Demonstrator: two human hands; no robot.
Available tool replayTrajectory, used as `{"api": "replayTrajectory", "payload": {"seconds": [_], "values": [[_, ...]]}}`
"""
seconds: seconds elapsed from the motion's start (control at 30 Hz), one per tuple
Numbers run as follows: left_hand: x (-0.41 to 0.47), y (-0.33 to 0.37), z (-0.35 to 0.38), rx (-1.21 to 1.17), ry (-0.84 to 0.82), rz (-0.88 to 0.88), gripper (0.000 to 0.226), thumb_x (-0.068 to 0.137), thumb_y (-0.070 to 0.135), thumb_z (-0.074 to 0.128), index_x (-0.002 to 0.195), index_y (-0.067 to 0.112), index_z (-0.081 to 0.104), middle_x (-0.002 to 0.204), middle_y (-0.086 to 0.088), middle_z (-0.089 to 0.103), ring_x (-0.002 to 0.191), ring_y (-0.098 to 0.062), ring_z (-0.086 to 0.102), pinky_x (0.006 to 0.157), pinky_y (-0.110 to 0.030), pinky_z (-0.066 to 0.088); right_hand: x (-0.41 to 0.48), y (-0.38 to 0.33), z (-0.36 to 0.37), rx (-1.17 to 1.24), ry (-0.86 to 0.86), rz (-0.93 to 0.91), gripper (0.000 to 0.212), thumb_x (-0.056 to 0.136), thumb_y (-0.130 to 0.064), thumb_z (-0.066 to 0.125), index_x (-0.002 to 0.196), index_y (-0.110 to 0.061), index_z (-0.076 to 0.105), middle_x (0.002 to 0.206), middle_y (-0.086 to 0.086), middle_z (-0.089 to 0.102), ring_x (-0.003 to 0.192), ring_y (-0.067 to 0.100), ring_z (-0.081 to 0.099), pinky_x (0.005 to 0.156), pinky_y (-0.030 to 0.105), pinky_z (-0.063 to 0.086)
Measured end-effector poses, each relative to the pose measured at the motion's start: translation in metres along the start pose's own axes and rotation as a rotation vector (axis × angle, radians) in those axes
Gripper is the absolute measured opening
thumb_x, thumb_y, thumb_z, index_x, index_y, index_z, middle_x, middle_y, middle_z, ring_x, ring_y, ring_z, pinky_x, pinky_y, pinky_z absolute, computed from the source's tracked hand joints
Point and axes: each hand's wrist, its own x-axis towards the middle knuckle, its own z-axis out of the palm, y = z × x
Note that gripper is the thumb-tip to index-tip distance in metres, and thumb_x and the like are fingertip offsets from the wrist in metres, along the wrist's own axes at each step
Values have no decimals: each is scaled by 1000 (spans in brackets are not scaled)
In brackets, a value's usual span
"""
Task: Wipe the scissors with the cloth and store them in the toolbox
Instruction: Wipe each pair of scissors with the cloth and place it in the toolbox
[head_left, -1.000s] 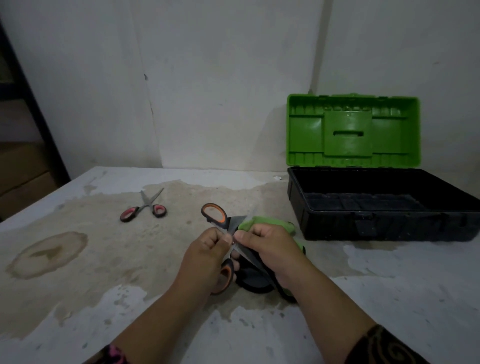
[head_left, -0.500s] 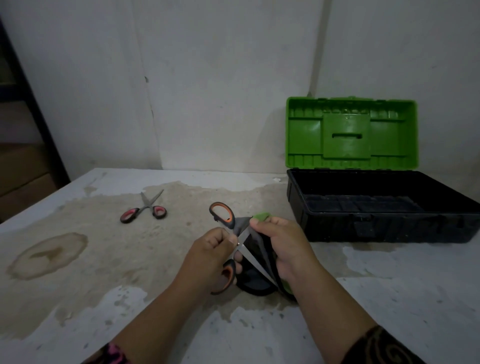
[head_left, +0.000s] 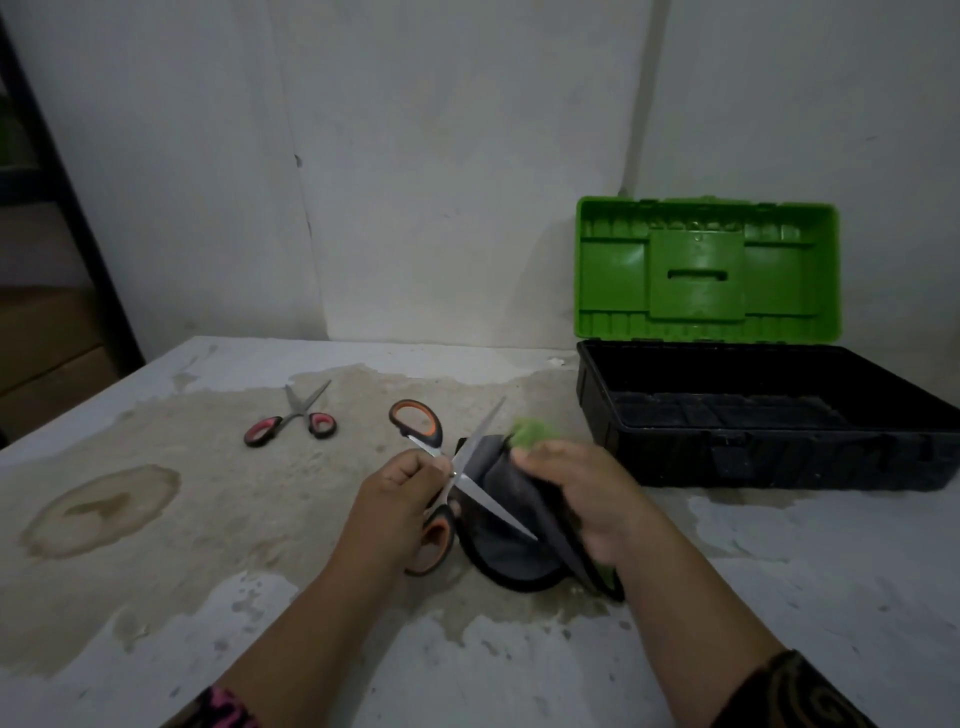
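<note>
At the bottom edge, 2 forearms in patterned sleeves: the left sleeve (head_left: 228, 709) with pink in it, the right sleeve (head_left: 789, 696) dark. Further in, over the stained table (head_left: 779, 597), the left hand (head_left: 400, 499) clenched round the orange-handled scissors (head_left: 488, 501) close to the pivot, with 1 handle loop below the fist and the other out beyond it toward the wall. Scissors spread wide in an X, up off the tabletop: 1 blade up and away to the right, the other down and to the right across the cloth. Just to the right, the right hand (head_left: 587, 493) grasping the cloth (head_left: 493, 551), grey with a dark border and a green side, blurred at the green tip by the knuckles. Cloth draped under and behind the lower blade, touching it; contact of its lowest fold with the table not clear. Left of the hands and well apart, a large pale-rimmed stain (head_left: 98, 512) on the tabletop. Beyond that, a smaller pair of scissors (head_left: 293, 418) with red-and-black handles, flat on the table, slightly open, tips toward the wall. To the far right, the toolbox (head_left: 727, 452), open, a black tub with dark dividers inside, its green lid (head_left: 706, 270) upright against the white wall (head_left: 467, 156). Orange-handled scissors outside the toolbox, near its front left corner. At the far left, a dark slanted post (head_left: 67, 208).
</note>
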Motion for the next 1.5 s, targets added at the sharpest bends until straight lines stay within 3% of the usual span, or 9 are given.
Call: {"api": "replayTrajectory", "payload": {"seconds": [0.17,0.37,0.5,0.63,1.0,1.13,1.27,1.4,1.5], "values": [[0,-4,3,122,39,87,35,91,18,58,71,-8,45,61,-13,39,55,-19,32,51,-30,27,-4,11,22,-179,-154,33,24,83,-17,65,59,-18,65,62,4,63,60,16,56,61,28,45],[-3,-6,7,169,95,127,35,91,19,57,72,-8,46,60,-12,40,56,-19,34,51,-29,28,-8,7,25,-234,-157,47,28,83,-11,64,56,-15,62,44,-3,57,37,5,48,38,15,36],[-3,-4,6,146,121,133,28,90,16,59,67,1,52,55,-10,39,48,-14,33,45,-24,30,-5,4,24,-241,-158,66,35,82,-10,66,47,-16,63,46,-3,59,42,7,52,46,16,41],[-2,-3,4,159,141,154,28,89,12,59,70,-6,51,53,-8,37,40,-8,29,37,-17,26,-6,3,23,-269,-154,65,21,78,-12,69,57,-13,66,57,6,62,53,16,56,60,26,45],[1,-2,-2,88,209,186,31,88,15,59,74,-11,50,56,-12,40,47,-13,32,42,-22,30,-9,-3,13,-237,-161,69,23,79,-7,68,57,-14,70,58,3,68,53,13,63,57,21,52],[5,-2,-7,78,281,172,32,88,16,57,62,2,47,53,-6,39,47,-12,33,46,-27,31,-8,-7,5,-234,-116,81,25,78,-8,70,54,-14,68,56,2,68,52,12,63,55,20,51],[10,-1,-20,-115,332,105,24,84,32,58,67,15,60,63,-10,55,58,-21,49,58,-36,41,-7,-6,-7,-366,-63,58,21,76,-17,74,57,-14,64,59,1,64,60,14,58,62,23,45],[11,3,-18,-331,296,64,19,90,14,55,71,12,57,56,0,56,48,-11,50,52,-27,41,-14,-7,6,-574,-89,-7,45,85,-39,61,45,-20,56,52,-10,55,52,4,51,57,16,39],[8,5,-10,-538,212,-11,17,90,9,54,73,10,54,57,-3,51,51,-15,46,47,-25,42,-14,-2,22,-715,11,-224,47,86,-39,59,51,-12,44,55,0,40,52,12,40,53,23,33]]}}
